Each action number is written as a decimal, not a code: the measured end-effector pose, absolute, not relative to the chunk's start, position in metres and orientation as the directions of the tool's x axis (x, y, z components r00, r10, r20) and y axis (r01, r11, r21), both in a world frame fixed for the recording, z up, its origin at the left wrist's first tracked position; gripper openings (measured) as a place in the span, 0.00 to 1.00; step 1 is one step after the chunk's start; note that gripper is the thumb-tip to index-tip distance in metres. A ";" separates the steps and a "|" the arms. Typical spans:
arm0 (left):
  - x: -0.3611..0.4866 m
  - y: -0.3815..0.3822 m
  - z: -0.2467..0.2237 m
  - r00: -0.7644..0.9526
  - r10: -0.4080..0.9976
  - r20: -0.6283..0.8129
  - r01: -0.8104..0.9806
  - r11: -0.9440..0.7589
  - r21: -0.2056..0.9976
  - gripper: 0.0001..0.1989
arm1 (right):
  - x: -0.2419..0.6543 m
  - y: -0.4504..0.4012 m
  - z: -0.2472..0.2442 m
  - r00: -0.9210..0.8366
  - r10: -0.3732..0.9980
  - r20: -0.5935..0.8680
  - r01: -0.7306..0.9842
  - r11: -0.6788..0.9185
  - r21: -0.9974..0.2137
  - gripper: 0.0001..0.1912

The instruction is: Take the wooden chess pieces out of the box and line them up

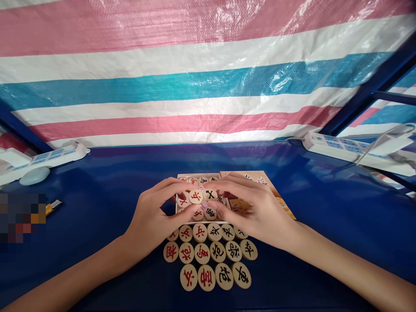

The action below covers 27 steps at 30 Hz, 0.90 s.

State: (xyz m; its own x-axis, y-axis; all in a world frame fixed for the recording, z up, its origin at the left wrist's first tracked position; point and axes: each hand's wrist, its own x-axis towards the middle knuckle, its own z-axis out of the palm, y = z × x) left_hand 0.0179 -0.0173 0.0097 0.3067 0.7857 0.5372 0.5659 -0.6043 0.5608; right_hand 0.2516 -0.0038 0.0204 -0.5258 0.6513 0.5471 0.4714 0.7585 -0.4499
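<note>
My left hand pinches a red-marked xiangqi piece between thumb and fingers. Beside it, my right hand has its thumb and fingers closed on a black-marked xiangqi piece. The two pieces sit side by side over the white box, which holds more round pieces, partly hidden by my hands. In front of the box, several xiangqi pieces lie in rows on the table, such as a red one on the left side and a black one on the right.
A printed box lid lies right of the white box on the blue table. Power strips stand at left and right. A pale mouse and a yellow utility knife are at left. Striped sheeting hangs behind.
</note>
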 end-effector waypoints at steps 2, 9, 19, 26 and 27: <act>0.018 -0.016 0.010 0.304 0.802 0.513 0.558 -0.587 0.587 0.13 | 0.251 -0.004 0.019 -0.520 0.644 0.561 0.467 0.764 -0.445 0.17; 0.017 -0.013 0.009 0.330 0.799 0.503 0.515 -0.599 0.613 0.11 | 0.254 0.005 0.021 -0.557 0.587 0.588 0.449 0.808 -0.381 0.15; 0.007 -0.011 0.006 0.341 0.789 0.511 0.535 -0.610 0.585 0.13 | 0.251 0.003 0.027 -0.587 0.591 0.553 0.465 0.806 -0.367 0.15; 0.009 -0.016 0.008 0.381 0.730 0.567 0.509 -0.678 0.531 0.14 | 0.256 -0.004 0.022 -0.624 0.569 0.536 0.423 0.822 -0.381 0.17; 0.009 -0.016 0.008 0.391 0.716 0.578 0.497 -0.693 0.522 0.14 | 0.257 -0.004 0.022 -0.612 0.577 0.542 0.436 0.817 -0.377 0.17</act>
State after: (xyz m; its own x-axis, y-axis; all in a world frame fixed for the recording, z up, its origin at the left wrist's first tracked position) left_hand 0.0091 -0.0163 0.0081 0.3908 0.7160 0.5785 0.4971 -0.6931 0.5220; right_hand 0.2570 -0.0039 0.0217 -0.6118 0.5766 0.5416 0.4364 0.8170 -0.3768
